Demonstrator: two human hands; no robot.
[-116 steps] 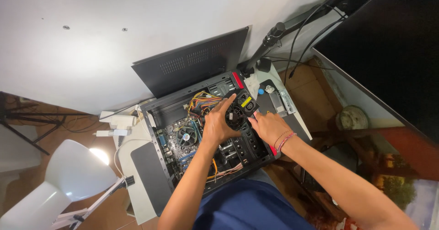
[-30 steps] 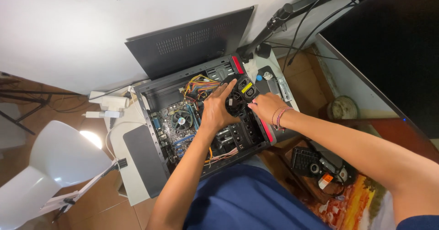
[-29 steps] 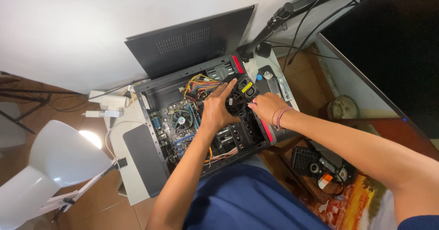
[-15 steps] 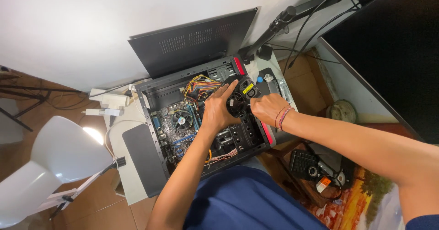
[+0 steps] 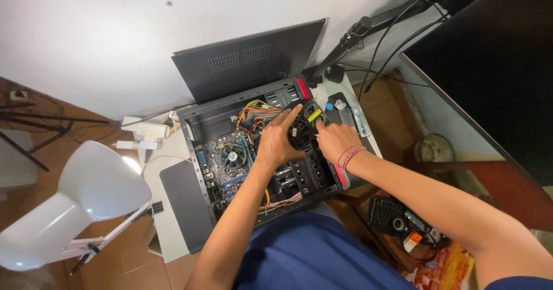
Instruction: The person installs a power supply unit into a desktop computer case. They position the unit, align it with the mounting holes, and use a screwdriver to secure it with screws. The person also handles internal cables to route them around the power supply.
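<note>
inside the open computer case (image 5: 199,151) lying flat on the white desk (image 5: 173,232), you're cupping the small black fan (image 5: 299,133) with your left hand (image 5: 275,143) and pinching its edge with your right hand (image 5: 335,141), bracing it from both sides near the yellow cables (image 5: 256,114).

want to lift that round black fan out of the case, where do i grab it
Probably by its rim, from above through the open side of the case. The fan lies flat, face up, and the left hand and right hand already flank it on opposite edges, fingers curled around.
</note>
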